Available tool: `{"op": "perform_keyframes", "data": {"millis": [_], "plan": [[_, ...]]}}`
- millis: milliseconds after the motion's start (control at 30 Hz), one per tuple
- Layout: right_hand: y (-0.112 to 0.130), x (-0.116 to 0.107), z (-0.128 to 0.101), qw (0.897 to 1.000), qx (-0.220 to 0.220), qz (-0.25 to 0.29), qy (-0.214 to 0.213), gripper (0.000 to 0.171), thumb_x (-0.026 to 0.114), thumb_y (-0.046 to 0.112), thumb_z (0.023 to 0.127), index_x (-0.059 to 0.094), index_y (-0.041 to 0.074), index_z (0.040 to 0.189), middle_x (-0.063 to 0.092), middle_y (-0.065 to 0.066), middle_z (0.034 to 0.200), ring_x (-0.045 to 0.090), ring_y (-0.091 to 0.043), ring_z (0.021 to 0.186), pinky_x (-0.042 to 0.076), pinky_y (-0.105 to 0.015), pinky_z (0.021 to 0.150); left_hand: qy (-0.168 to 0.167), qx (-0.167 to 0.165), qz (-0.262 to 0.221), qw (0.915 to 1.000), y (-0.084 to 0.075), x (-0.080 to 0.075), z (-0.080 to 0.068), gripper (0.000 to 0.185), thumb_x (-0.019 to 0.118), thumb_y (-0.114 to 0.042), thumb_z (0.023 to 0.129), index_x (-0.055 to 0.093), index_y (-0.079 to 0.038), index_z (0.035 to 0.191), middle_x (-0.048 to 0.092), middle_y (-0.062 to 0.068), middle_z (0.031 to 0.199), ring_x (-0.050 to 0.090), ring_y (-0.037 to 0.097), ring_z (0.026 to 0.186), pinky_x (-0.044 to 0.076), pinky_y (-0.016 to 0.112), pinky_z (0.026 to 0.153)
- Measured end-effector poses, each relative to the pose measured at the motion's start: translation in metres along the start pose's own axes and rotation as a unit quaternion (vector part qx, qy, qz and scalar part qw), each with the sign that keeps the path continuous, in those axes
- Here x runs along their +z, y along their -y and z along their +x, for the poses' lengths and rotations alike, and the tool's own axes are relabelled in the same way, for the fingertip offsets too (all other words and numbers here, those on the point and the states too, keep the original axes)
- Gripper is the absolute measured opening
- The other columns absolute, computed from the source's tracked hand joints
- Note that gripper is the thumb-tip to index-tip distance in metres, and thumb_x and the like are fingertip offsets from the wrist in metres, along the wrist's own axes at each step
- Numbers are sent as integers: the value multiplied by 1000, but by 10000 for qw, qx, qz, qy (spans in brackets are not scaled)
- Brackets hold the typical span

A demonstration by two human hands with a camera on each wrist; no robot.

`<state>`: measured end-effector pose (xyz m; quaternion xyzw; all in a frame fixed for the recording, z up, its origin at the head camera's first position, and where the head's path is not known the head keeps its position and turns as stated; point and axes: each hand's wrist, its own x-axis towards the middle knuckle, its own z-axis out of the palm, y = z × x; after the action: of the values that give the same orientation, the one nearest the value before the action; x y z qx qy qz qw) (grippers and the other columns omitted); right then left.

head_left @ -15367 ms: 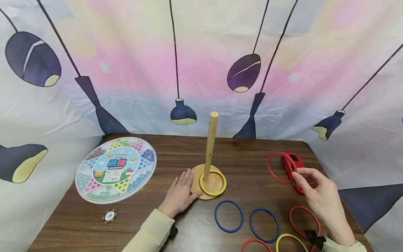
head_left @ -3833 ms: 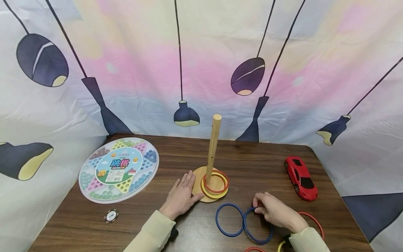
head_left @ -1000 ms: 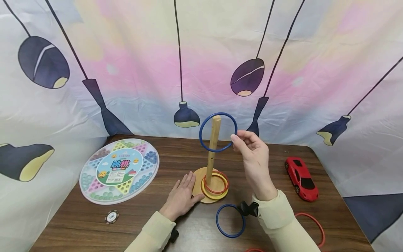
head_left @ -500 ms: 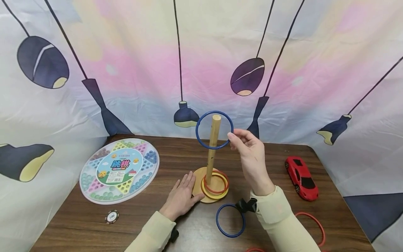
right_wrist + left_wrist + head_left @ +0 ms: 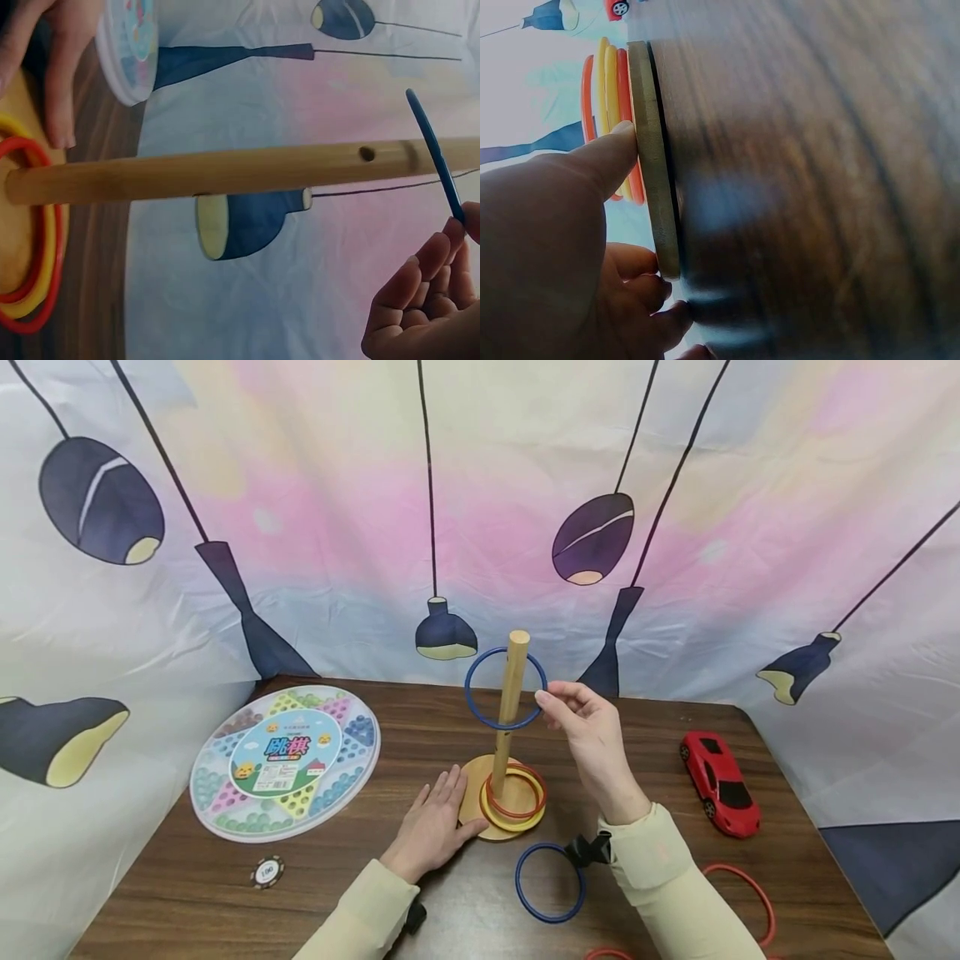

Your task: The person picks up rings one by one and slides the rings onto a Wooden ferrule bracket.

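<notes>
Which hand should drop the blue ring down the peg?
Right. The right hand already pinches the blue ring, which encircles the top of the peg. The left hand lies flat against the wooden base, apparently steadying it.

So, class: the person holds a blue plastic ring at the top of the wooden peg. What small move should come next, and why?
Probably let go. The blue plastic ring already encircles the upright wooden peg, pinched by the right hand. The left hand steadies the round wooden base, where a red ring and a yellow ring lie.
</notes>
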<state>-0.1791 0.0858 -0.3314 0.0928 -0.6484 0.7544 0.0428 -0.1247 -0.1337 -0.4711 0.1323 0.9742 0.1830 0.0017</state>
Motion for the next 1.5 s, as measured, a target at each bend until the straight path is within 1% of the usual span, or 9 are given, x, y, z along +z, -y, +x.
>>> {"op": "perform_keyframes", "data": {"millis": [233, 333, 533, 700, 800, 867, 1167, 1367, 1500], "plan": [[-12, -7, 1, 9986, 392, -340, 38, 33, 73, 19, 89, 64, -3, 112, 64, -2, 80, 59, -15, 73, 51, -30, 72, 2, -50, -6, 10000, 1, 0, 1, 84, 55, -55, 94, 33, 4, 149, 26, 19, 156, 26, 35, 143, 24, 54, 113], [-18, -12, 1, 9962, 599, -634, 71, 32, 73, 21, 89, 65, 0, 112, 67, -1, 82, 62, -16, 77, 51, -29, 72, 15, -68, -13, 10000, 1, 1, 1, 84, 55, -56, 94, 33, 3, 149, 26, 19, 156, 26, 35, 143, 24, 54, 113], [-34, -24, 0, 9827, 1049, -1443, 495, 31, 72, 26, 90, 67, 4, 112, 70, -8, 96, 61, -26, 92, 51, -31, 75, 19, -86, -4, 10000, 1, 1, 2, 84, 54, -57, 93, 33, 3, 150, 26, 19, 156, 25, 34, 143, 24, 54, 113], [-46, -34, -1, 9737, 1269, -1698, 835, 28, 70, 23, 91, 66, 3, 110, 69, -9, 92, 59, -23, 82, 49, -32, 73, 18, -79, -33, 10000, 2, 1, 1, 84, 54, -56, 94, 33, 3, 149, 26, 19, 156, 25, 35, 143, 23, 54, 113], [-52, -38, -1, 9696, 1321, -1821, 960, 29, 69, 22, 92, 66, 1, 111, 69, -3, 88, 58, -19, 77, 49, -31, 72, 19, -82, -64, 9999, 2, 2, 1, 84, 54, -56, 94, 33, 3, 149, 26, 19, 156, 25, 35, 143, 23, 54, 113], [-58, -40, -1, 9667, 1357, -1909, 1031, 29, 69, 21, 92, 65, -1, 111, 69, -4, 89, 59, -19, 77, 49, -31, 72, 19, -89, -74, 9999, 2, 2, 1, 84, 54, -56, 94, 32, 3, 150, 26, 19, 156, 25, 35, 143, 23, 54, 113], [-81, -45, -1, 9520, 1459, -2370, 1275, 21, 66, 15, 92, 65, -2, 104, 65, -8, 84, 59, -34, 83, 50, -40, 71, 28, -103, -63, 9999, 1, 1, 1, 84, 54, -56, 94, 32, 2, 150, 25, 19, 157, 25, 34, 144, 23, 54, 113], [-89, -47, -2, 9517, 1435, -2385, 1298, 17, 66, 11, 92, 65, -3, 101, 67, -11, 89, 62, -33, 83, 52, -44, 76, 57, -87, -20, 9999, 1, 1, 1, 83, 55, -54, 94, 33, 3, 150, 26, 19, 156, 25, 34, 143, 24, 53, 113], [-94, -48, -2, 9492, 1413, -2466, 1347, 19, 66, 13, 92, 65, -4, 102, 67, -11, 88, 61, -33, 81, 53, -44, 74, 80, -76, -77, 9999, 0, 1, 1, 82, 57, -52, 94, 33, 3, 149, 26, 19, 156, 25, 35, 143, 24, 54, 113]]}}
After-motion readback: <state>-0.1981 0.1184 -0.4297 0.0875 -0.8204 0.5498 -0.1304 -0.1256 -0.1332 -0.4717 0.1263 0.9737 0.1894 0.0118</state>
